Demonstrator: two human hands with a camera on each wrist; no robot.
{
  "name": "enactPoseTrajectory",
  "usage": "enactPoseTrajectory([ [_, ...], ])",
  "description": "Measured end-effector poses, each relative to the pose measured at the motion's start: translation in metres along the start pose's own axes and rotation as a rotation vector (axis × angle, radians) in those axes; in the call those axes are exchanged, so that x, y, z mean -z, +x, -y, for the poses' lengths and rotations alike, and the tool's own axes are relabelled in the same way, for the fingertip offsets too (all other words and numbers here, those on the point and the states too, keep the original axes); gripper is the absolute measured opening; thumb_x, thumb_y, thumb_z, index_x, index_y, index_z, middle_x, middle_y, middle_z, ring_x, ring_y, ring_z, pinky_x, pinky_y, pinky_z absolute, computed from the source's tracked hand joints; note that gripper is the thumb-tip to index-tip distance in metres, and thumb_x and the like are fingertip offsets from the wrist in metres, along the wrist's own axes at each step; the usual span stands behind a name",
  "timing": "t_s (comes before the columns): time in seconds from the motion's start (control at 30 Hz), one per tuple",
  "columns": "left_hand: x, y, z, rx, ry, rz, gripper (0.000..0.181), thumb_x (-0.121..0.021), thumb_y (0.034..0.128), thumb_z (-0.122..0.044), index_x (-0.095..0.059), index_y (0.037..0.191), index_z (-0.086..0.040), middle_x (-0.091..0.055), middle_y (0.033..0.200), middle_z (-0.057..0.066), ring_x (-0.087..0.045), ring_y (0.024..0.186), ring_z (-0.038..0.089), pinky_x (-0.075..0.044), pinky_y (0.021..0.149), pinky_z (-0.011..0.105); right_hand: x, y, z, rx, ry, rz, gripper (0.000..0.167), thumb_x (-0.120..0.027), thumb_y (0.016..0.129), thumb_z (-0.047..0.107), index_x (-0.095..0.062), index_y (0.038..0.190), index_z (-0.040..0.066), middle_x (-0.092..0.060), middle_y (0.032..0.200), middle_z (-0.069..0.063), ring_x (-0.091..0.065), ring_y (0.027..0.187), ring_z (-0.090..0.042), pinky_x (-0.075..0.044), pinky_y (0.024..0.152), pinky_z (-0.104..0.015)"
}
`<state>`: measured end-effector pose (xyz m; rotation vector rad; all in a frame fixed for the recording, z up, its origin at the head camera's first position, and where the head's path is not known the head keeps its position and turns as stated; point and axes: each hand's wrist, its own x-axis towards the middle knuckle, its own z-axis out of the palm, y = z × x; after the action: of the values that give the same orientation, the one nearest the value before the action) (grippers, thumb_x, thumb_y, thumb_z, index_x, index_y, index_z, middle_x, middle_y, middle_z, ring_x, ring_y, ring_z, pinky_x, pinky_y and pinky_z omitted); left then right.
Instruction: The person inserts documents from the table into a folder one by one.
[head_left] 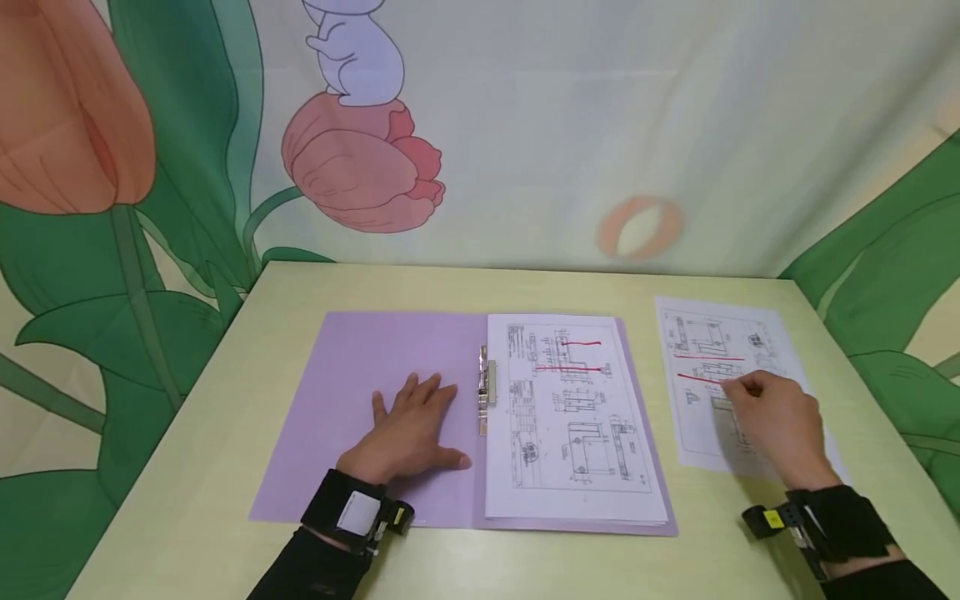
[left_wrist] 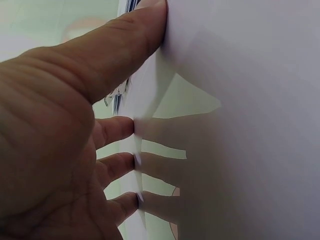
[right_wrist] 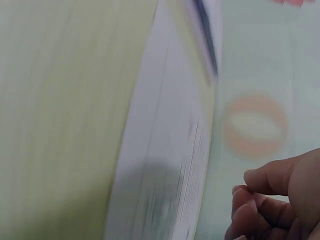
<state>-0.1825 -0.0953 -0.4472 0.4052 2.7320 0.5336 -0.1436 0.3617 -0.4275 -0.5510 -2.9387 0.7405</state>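
A purple folder (head_left: pixel 300 450) lies spread out on the table, with a metal clip (head_left: pixel 483 392) along its spine. Printed drawing sheets (head_left: pixel 525 500), the top one marked with two red lines, lie on its right side. My left hand (head_left: pixel 408 433) rests flat on the inside of the left cover, fingers spread. Over a loose drawing sheet (head_left: pixel 701 442) to the right hovers my right hand (head_left: pixel 776 425), fingers curled and thumb against the fingertips. Nothing shows between them in the right wrist view. This sheet also bears two red lines, and the hand hides part of it.
The pale yellow table (head_left: pixel 585 567) reaches back to a curtain (head_left: pixel 540 150) printed with flowers and leaves. A strip of tabletop separates the folder from the loose sheet. Black straps with small cameras circle both wrists.
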Motion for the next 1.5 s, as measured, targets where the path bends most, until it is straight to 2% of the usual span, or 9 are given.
enactPoseTrajectory([
  [0.1, 0.0, 0.0, 0.003, 0.001, 0.002, -0.002, 0.103, -0.093, 0.0761, -0.048, -0.045, 0.16, -0.014, -0.03, 0.172, 0.017, -0.015, 0.162, 0.046, -0.003, 0.117, 0.085, 0.018, 0.012, -0.028, -0.046, -0.075, 0.041, 0.05, -0.056, 0.108, 0.035, -0.064, 0.118, -0.013, -0.069, 0.102, -0.032, -0.059, 0.074, -0.033, -0.038, 0.058, -0.037],
  [0.2, 0.0, 0.0, 0.005, 0.0, 0.01, -0.004, 0.103, -0.093, 0.0763, -0.049, -0.045, 0.16, -0.013, -0.03, 0.172, 0.017, -0.015, 0.162, 0.046, -0.004, 0.116, 0.085, 0.031, 0.021, -0.052, -0.089, -0.152, 0.134, 0.069, -0.057, 0.106, 0.046, -0.054, 0.124, -0.021, -0.063, 0.103, -0.038, -0.058, 0.078, -0.039, -0.039, 0.059, -0.041],
  [0.33, 0.0, -0.001, 0.006, 0.002, 0.017, -0.004, 0.103, -0.093, 0.0765, -0.049, -0.045, 0.16, -0.013, -0.03, 0.172, 0.017, -0.015, 0.161, 0.046, -0.004, 0.116, 0.085, 0.037, 0.027, -0.068, -0.141, -0.231, 0.267, 0.089, -0.062, 0.099, 0.061, -0.05, 0.114, -0.026, -0.058, 0.088, -0.035, -0.055, 0.075, -0.039, -0.042, 0.059, -0.042],
  [0.47, 0.001, -0.002, 0.006, 0.002, 0.016, -0.002, 0.102, -0.092, 0.077, -0.048, -0.045, 0.16, -0.013, -0.03, 0.172, 0.017, -0.015, 0.161, 0.047, -0.004, 0.116, 0.085, 0.036, 0.032, -0.073, -0.163, -0.253, 0.346, 0.085, -0.067, 0.093, 0.067, -0.055, 0.099, -0.017, -0.057, 0.076, -0.02, -0.055, 0.069, -0.031, -0.042, 0.058, -0.039],
  [0.67, 0.002, -0.003, 0.006, 0.003, 0.009, 0.003, 0.102, -0.092, 0.0776, -0.049, -0.044, 0.161, -0.014, -0.029, 0.173, 0.016, -0.014, 0.162, 0.046, -0.003, 0.116, 0.085, 0.041, 0.04, -0.073, -0.135, -0.172, 0.424, 0.079, -0.079, 0.087, 0.061, -0.059, 0.098, -0.014, -0.066, 0.077, -0.017, -0.062, 0.07, -0.028, -0.044, 0.059, -0.035],
  [0.97, 0.001, -0.002, 0.003, 0.003, 0.007, 0.0, 0.102, -0.092, 0.0769, -0.049, -0.045, 0.161, -0.014, -0.03, 0.172, 0.016, -0.015, 0.162, 0.046, -0.004, 0.116, 0.086, 0.044, 0.04, -0.071, -0.141, -0.158, 0.388, 0.075, -0.083, 0.088, 0.051, -0.057, 0.107, -0.017, -0.068, 0.08, -0.021, -0.066, 0.07, -0.03, -0.051, 0.056, -0.038],
  [1.17, -0.002, -0.001, 0.001, 0.014, -0.003, -0.001, 0.102, -0.093, 0.0763, -0.048, -0.045, 0.16, -0.015, -0.03, 0.172, 0.015, -0.015, 0.162, 0.045, -0.003, 0.117, 0.085, 0.047, 0.036, -0.07, -0.112, -0.171, 0.259, 0.064, -0.067, 0.1, 0.029, -0.049, 0.124, -0.028, -0.065, 0.086, -0.03, -0.063, 0.072, -0.035, -0.047, 0.056, -0.04],
  [1.27, -0.003, -0.001, 0.0, 0.014, -0.003, -0.004, 0.102, -0.093, 0.0762, -0.048, -0.046, 0.16, -0.014, -0.031, 0.172, 0.016, -0.016, 0.162, 0.045, -0.003, 0.116, 0.085, 0.051, 0.033, -0.067, -0.111, -0.202, 0.188, 0.055, -0.058, 0.104, 0.021, -0.049, 0.129, -0.027, -0.066, 0.089, -0.033, -0.062, 0.071, -0.036, -0.044, 0.057, -0.042],
  [1.5, -0.002, -0.002, -0.002, 0.017, -0.002, -0.013, 0.101, -0.094, 0.0757, -0.047, -0.047, 0.159, -0.014, -0.032, 0.172, 0.015, -0.017, 0.162, 0.045, -0.004, 0.117, 0.085, 0.059, 0.027, -0.06, -0.054, -0.191, 0.147, 0.05, -0.057, 0.103, 0.016, -0.05, 0.13, -0.026, -0.065, 0.096, -0.038, -0.063, 0.07, -0.036, -0.043, 0.055, -0.04],
])
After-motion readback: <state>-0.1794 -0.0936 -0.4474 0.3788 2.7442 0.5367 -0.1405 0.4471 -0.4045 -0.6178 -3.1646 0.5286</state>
